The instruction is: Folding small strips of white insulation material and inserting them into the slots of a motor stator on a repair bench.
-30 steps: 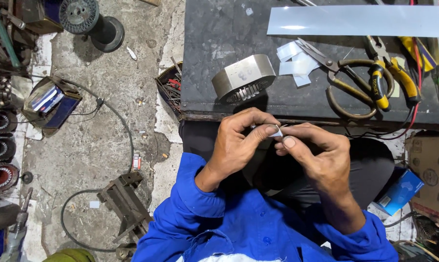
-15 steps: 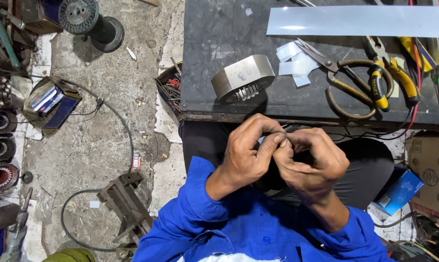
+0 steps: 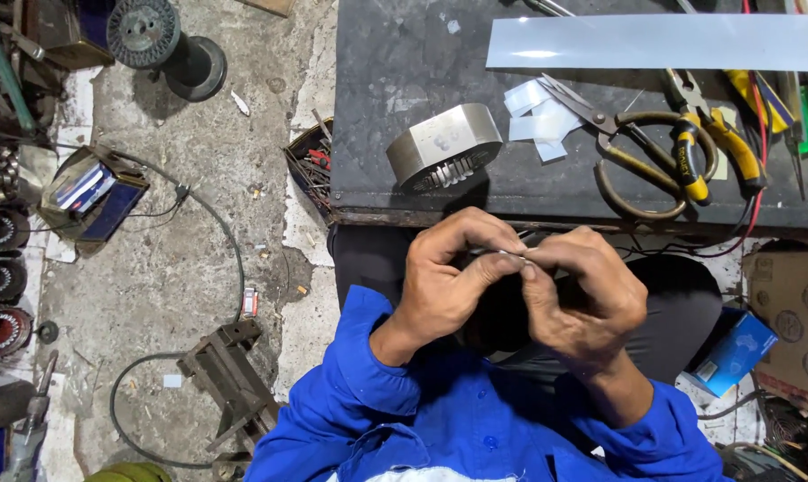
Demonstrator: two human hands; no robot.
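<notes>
Both hands meet over the lap: left hand (image 3: 449,286) and right hand (image 3: 583,295) pinch a small pale slip (image 3: 509,256) between fingertips; the metal stator core (image 3: 444,156) sits beyond them, untouched.

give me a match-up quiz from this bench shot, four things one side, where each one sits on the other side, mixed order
Things:
1. metal stator core
2. scissors
3. long white strip
4. wire spool

Places:
A. on the concrete floor, top left
B. along the far edge of the black table
C. near the table's front edge, left part
D. right of the small white paper pieces, beside the yellow-handled pliers

Pairs: 1-C, 2-D, 3-B, 4-A
</notes>
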